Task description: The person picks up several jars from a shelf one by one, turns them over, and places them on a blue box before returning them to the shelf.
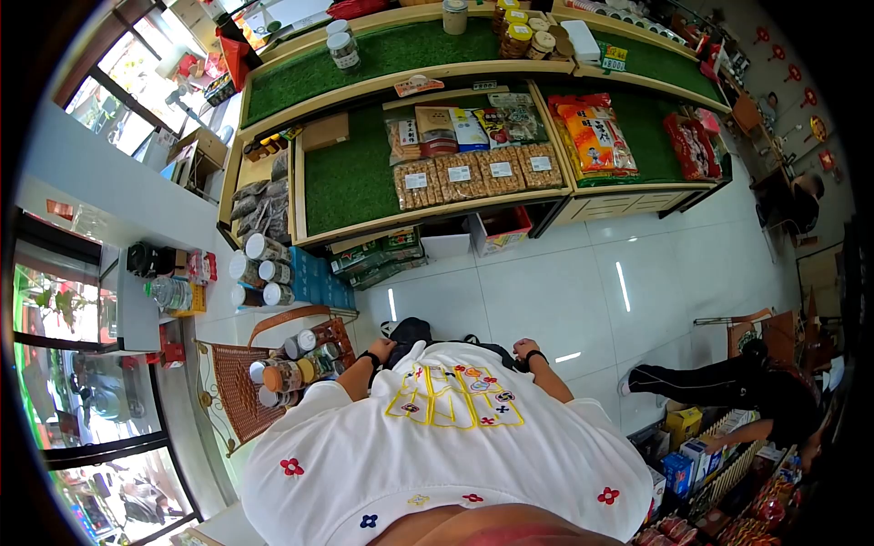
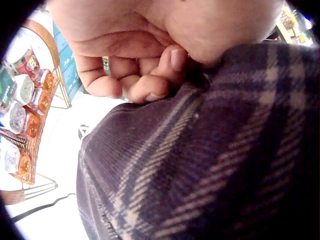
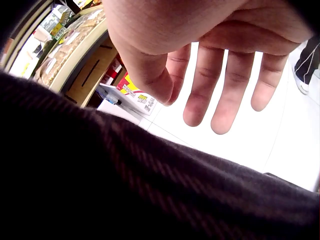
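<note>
My left hand [image 1: 382,348] hangs at the left side of my body. In the left wrist view its fingers [image 2: 142,89] are loosely curled beside the dark plaid trousers [image 2: 150,165], and nothing shows in its grasp. On the other side hangs my right hand [image 1: 525,347], away from any goods. The right wrist view has its fingers [image 3: 200,95] relaxed and spread apart over the pale floor, holding nothing. Left of my left hand, a brown wicker basket stand [image 1: 238,393] carries several lidded jars [image 1: 284,376].
Ahead stands a display shelf lined with green turf [image 1: 350,177], bearing bagged snacks [image 1: 462,175] and an orange packet [image 1: 587,136]. Several jars [image 1: 264,247] stand by blue boxes [image 1: 319,278] at left. At right, another person in black [image 1: 692,384] reaches toward boxed goods [image 1: 678,470].
</note>
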Demonstrator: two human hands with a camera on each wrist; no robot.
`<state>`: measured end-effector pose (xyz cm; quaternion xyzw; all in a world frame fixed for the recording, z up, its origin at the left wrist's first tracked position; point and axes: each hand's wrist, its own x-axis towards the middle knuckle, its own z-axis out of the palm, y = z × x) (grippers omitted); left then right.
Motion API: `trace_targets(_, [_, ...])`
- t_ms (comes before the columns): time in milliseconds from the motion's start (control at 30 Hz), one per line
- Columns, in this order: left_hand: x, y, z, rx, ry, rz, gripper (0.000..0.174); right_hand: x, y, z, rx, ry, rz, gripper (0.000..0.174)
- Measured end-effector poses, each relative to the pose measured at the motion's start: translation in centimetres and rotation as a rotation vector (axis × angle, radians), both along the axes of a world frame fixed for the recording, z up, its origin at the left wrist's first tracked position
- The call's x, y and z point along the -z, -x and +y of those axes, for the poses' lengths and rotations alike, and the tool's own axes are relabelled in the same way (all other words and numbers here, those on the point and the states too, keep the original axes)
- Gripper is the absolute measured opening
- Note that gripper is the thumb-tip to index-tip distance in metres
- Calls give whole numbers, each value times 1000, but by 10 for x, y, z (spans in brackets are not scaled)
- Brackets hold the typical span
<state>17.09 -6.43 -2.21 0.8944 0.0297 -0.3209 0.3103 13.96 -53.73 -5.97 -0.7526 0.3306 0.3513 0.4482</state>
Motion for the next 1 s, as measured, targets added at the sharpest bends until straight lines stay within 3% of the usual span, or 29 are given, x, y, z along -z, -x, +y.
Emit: trace_targets(1000, [-8,1,-2,5,-48,48,40,17,0,-3,-17,29,-23,15])
